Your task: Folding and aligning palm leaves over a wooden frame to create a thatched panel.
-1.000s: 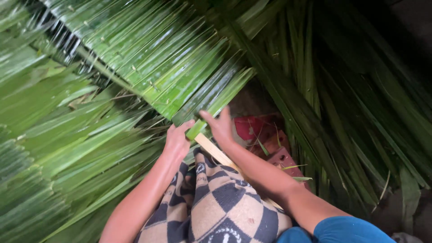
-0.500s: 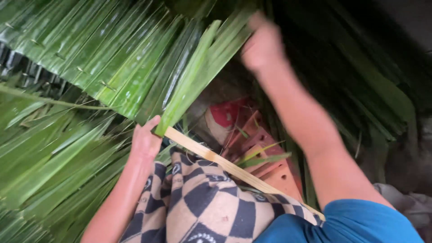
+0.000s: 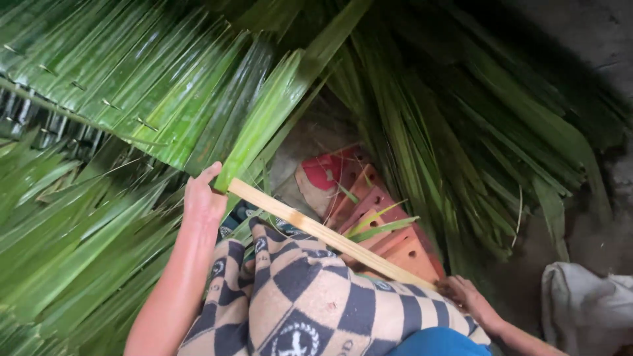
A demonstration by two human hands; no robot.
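Note:
My left hand point(image 3: 203, 198) pinches the folded end of a long green palm leaf point(image 3: 264, 122) against the upper end of a pale wooden stick point(image 3: 316, 231). The stick runs diagonally down to the right across my lap, which is covered by a checked cloth point(image 3: 297, 296). My right hand point(image 3: 465, 296) grips the lower end of that stick beside my knee. A row of leaves folded side by side over the stick point(image 3: 119, 79) spreads to the upper left.
Loose palm fronds point(image 3: 461, 132) lie heaped at the right and lower left. Orange-red perforated bricks point(image 3: 389, 231) and a red object point(image 3: 326, 175) sit on the ground under the stick. A grey-white sack point(image 3: 587, 303) lies at the lower right.
My right hand came down from the leaves at the top and took hold of the stick's lower end. My left hand stayed at the leaf fold on the stick.

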